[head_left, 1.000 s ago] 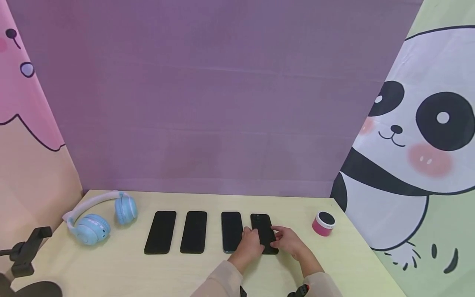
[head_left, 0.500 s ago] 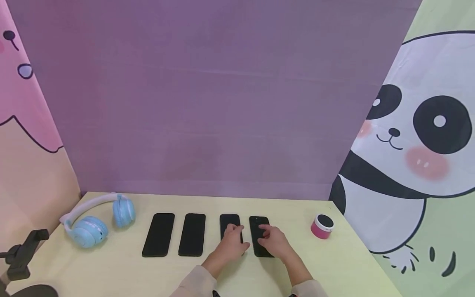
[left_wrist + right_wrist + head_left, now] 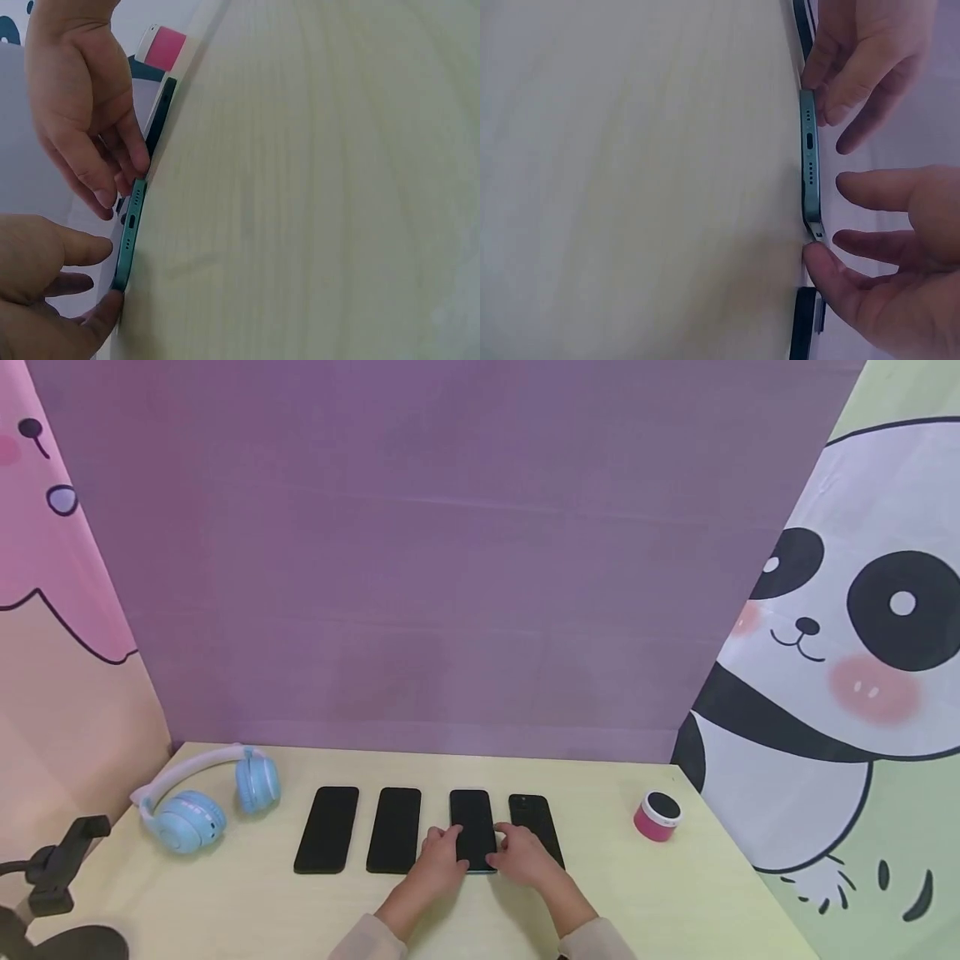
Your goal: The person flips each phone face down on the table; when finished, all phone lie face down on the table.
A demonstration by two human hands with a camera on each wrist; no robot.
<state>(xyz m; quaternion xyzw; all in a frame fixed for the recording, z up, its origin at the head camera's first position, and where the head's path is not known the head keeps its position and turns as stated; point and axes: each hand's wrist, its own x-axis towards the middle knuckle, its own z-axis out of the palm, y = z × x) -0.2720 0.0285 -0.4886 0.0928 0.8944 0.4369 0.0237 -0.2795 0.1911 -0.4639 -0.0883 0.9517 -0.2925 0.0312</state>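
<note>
In the head view, a dark phone with a teal edge [image 3: 472, 818] lies screen up, third from the left in a row. My left hand [image 3: 438, 862] is at its left side and my right hand [image 3: 522, 857] at its right side. Seen from the left wrist, the left thumb [image 3: 109, 304] touches the phone's near left corner, its other fingers loosely bent. In the right wrist view the right thumb [image 3: 819, 262] sits by the opposite corner, the other fingers apart from the phone. Right of it lies a black phone [image 3: 536, 818] with camera lenses showing, partly covered by the right hand.
Two black phones, one at far left [image 3: 326, 829] and one beside it [image 3: 394, 827], continue the row. Blue headphones [image 3: 189, 820] lie at the table's left. A pink and white round gadget [image 3: 657, 816] stands at right. A dark stand [image 3: 60, 868] is at the left edge.
Both hands have moved left, from the rightmost phone to the third phone in the row. The rightmost phone lies uncovered over most of its length. The phones keep their places.
</note>
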